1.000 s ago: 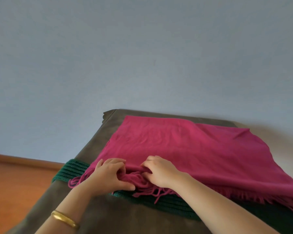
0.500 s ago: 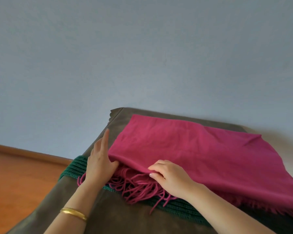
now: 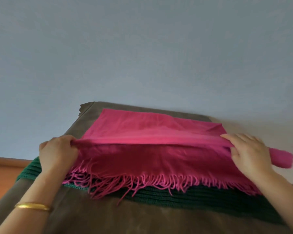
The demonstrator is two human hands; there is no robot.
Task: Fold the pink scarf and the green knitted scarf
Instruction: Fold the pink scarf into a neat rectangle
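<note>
Pink scarf (image 3: 152,149) stretched between left hand (image 3: 57,152) and right hand (image 3: 249,152).

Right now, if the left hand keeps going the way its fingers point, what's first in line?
The left hand points right along the raised fold of the pink scarf it is pinching, so it meets more scarf first. Beyond that, probably the right hand; depth is unclear.

Both bare forearms reached forward, well apart. The left hand (image 3: 57,152), a gold bangle (image 3: 33,206) on its wrist, was curled in a closed grip, knuckles up. The right hand (image 3: 249,152) lay palm down, fingers (image 3: 233,136) extended, thumb tucked beneath.
</note>
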